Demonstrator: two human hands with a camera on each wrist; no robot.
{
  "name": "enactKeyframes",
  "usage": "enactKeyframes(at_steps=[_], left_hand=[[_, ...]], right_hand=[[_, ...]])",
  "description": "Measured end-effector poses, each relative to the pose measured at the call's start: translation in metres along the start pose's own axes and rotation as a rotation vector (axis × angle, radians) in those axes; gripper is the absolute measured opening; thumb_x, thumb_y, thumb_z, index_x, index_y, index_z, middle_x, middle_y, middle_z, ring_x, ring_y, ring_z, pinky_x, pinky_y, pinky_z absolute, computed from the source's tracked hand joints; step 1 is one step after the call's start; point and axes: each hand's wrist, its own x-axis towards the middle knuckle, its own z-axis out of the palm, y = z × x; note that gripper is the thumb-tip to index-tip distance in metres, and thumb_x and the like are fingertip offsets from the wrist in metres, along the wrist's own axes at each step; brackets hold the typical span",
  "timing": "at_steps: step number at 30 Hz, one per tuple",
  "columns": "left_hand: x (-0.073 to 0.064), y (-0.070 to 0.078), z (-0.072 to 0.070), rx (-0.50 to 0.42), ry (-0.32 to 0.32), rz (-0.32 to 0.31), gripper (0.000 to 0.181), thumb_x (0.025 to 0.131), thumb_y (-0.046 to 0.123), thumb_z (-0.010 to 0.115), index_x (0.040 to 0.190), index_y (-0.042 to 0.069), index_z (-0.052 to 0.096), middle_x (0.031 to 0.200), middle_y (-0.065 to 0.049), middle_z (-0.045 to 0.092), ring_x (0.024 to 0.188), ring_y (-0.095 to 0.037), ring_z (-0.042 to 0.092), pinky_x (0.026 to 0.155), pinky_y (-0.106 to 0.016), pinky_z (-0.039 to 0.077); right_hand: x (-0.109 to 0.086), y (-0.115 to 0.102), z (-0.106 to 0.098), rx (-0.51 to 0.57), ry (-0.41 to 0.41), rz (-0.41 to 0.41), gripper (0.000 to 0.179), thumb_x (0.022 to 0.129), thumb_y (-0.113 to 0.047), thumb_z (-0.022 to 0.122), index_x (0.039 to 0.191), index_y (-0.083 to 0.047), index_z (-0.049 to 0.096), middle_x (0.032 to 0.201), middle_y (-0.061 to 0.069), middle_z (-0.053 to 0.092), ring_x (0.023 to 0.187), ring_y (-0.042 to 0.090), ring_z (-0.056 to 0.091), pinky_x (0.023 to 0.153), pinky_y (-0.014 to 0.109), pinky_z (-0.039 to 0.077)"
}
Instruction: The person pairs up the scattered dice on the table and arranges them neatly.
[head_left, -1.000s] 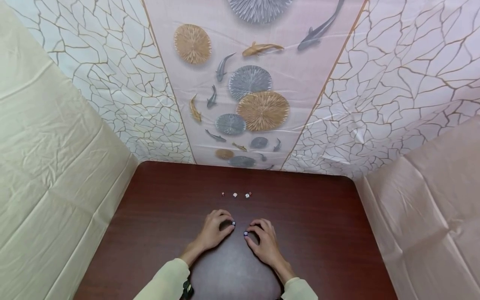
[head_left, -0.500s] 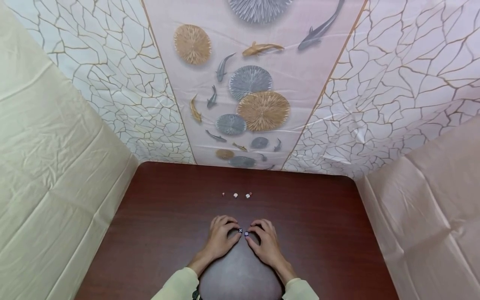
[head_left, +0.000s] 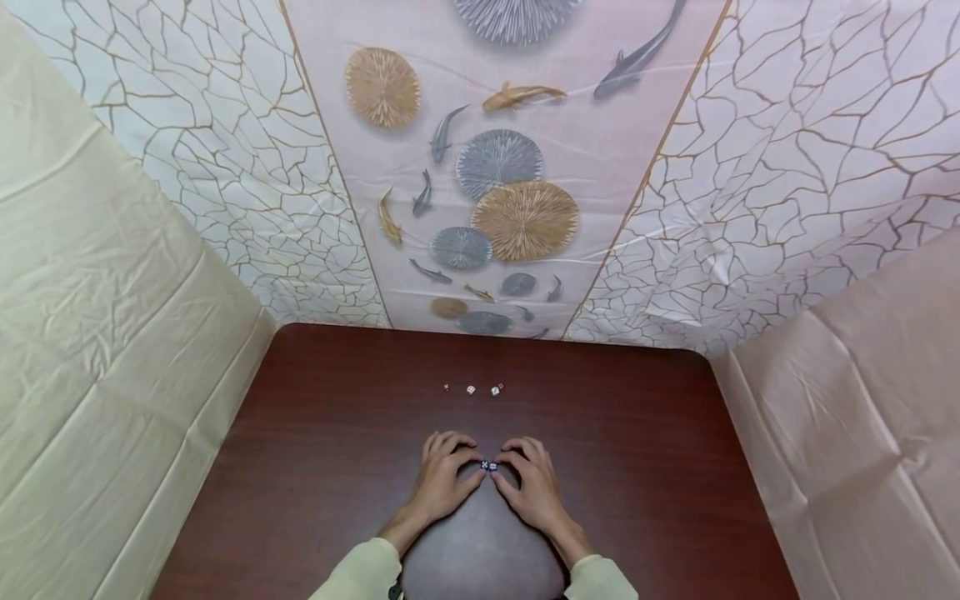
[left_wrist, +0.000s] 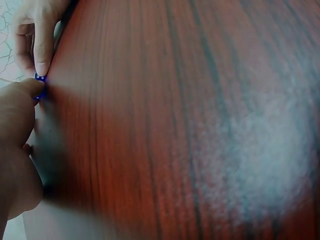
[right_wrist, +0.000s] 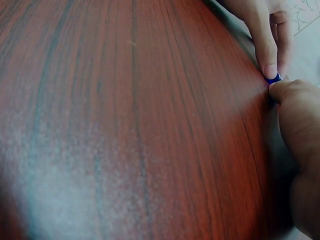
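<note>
Two dark blue dice with white pips sit side by side on the brown table, seemingly touching. My left hand pinches the left blue die between thumb and forefinger. The right blue die is pinched the same way by my right hand. In the left wrist view, my left thumb covers part of the blue dice. From the right wrist, only a small blue patch of a die shows between the two thumbs.
Farther back on the table lie a small red die, a white die, and another white die beside a second small red die. Patterned cloth hangs behind the table; plain cloth hangs at the sides.
My left hand has moved right and a little toward me with its blue die, closing the gap to the other blue die. My right hand has stayed almost still.
</note>
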Motion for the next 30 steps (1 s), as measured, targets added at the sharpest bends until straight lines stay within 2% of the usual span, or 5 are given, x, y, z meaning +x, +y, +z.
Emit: enactKeyframes(at_steps=[6,13,22,30], left_hand=[[-0.0013,-0.0018,0.0027,0.02,0.012,0.011,0.02,0.094,0.026,0.094,0.111,0.019,0.088,0.128,-0.007,0.077,0.13,-0.037,0.064,0.12,-0.079,0.037],[-0.0028,-0.0023,0.0067,0.057,0.062,0.033,0.019,0.091,0.026,0.096,0.108,0.021,0.087,0.126,-0.003,0.077,0.129,-0.033,0.065,0.117,-0.077,0.04],[-0.0059,-0.0056,0.009,0.027,0.056,0.026,0.019,0.093,0.027,0.094,0.11,0.021,0.087,0.129,-0.003,0.076,0.131,-0.034,0.064,0.119,-0.08,0.038],[-0.0056,-0.0065,0.0097,0.034,0.044,0.017,0.019,0.094,0.029,0.093,0.111,0.023,0.086,0.13,-0.002,0.076,0.132,-0.034,0.064,0.121,-0.078,0.038]], right_hand=[[0.0001,-0.0008,0.0008,-0.012,0.009,-0.004,0.024,0.087,-0.014,0.098,0.105,-0.014,0.083,0.123,0.011,0.074,0.126,0.036,0.063,0.106,0.058,0.048],[0.0008,-0.002,-0.0002,-0.016,0.01,-0.007,0.024,0.085,-0.013,0.098,0.103,-0.013,0.083,0.122,0.012,0.075,0.126,0.036,0.064,0.106,0.059,0.049],[0.0011,-0.0034,-0.0013,-0.011,0.011,-0.007,0.022,0.087,-0.013,0.098,0.103,-0.012,0.083,0.121,0.013,0.075,0.124,0.037,0.064,0.104,0.059,0.05],[0.0018,-0.0023,-0.0029,0.013,-0.007,0.001,0.029,0.082,-0.012,0.1,0.106,-0.011,0.083,0.123,0.012,0.074,0.126,0.037,0.063,0.106,0.059,0.047]])
